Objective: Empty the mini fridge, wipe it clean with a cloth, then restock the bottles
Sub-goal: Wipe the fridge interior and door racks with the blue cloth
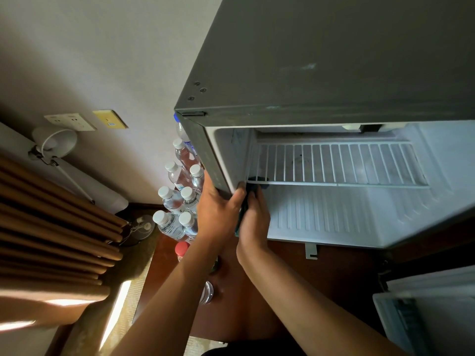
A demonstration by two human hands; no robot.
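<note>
**Wiping the fridge's left edge**

I am gripping the mini fridge point(321, 73) by its front left edge with my left hand point(218, 209), thumb curled inside. My right hand point(254, 219) is holding a dark cloth point(253, 187) against the wire shelf's point(334, 163) left corner. The bottles point(177, 199) are standing clustered just left of the fridge.

Left grip point(218, 214) curled; right grip point(254, 222) pinching.

Bottles point(177, 199) stand left of the fridge point(321, 73); shelf point(334, 165) inside it.
</note>
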